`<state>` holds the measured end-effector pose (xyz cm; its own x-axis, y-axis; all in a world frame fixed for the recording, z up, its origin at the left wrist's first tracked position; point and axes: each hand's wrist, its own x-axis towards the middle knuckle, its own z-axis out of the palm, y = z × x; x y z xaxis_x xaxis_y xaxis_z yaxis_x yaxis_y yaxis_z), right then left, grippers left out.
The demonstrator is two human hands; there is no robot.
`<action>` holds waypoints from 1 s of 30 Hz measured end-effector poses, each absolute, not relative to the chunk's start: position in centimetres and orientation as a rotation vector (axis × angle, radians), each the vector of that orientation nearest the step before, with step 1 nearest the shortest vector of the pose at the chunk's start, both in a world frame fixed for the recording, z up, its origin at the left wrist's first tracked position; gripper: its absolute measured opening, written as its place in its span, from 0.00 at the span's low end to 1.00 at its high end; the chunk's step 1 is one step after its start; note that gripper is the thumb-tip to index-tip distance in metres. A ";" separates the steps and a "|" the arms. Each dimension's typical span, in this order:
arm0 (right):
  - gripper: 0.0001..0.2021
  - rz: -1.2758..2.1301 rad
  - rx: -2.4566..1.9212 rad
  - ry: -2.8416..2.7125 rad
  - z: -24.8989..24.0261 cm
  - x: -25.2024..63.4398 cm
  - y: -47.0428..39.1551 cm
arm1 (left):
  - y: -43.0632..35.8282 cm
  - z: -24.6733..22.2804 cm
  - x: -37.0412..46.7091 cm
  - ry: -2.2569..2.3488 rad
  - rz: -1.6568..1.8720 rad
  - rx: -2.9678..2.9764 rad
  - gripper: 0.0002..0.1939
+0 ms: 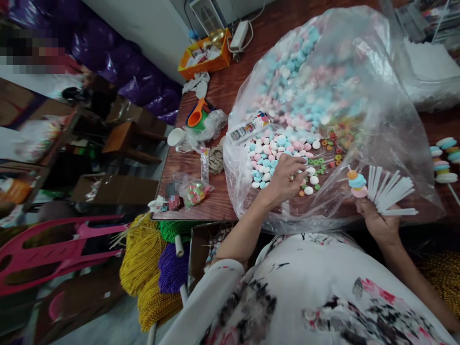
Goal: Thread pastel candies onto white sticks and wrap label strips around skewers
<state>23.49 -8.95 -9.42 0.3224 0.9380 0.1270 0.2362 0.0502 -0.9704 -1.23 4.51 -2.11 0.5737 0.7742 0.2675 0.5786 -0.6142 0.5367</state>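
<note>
My left hand [286,178] reaches over loose pastel pieces [266,154] at the mouth of a large clear plastic bag [381,62]. Its fingers are bent and apart, with the tips beside white pieces; no held piece can be made out. Green and orange rings [318,165] lie just past the fingertips. On the right, my right hand [381,220] is closed around a fan of white sticks [393,189] and a small stack of orange, blue and pink pieces [357,183]. The stack stands upright above the thumb, left of the sticks.
Finished-looking colourful stacks [445,160] lie at the right edge. On the wooden table [223,201], left of the bag, are an orange scoop [196,115], a white cup [175,137] and a small bag of rings [196,191]. An orange box [204,60] stands behind; yellow cord bundles [142,254] hang below.
</note>
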 end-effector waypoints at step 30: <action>0.19 0.643 -1.435 -1.289 -9.8 23.5 -8.6 | 10.3 -4.0 5.7 1.166 -0.058 2.872 0.13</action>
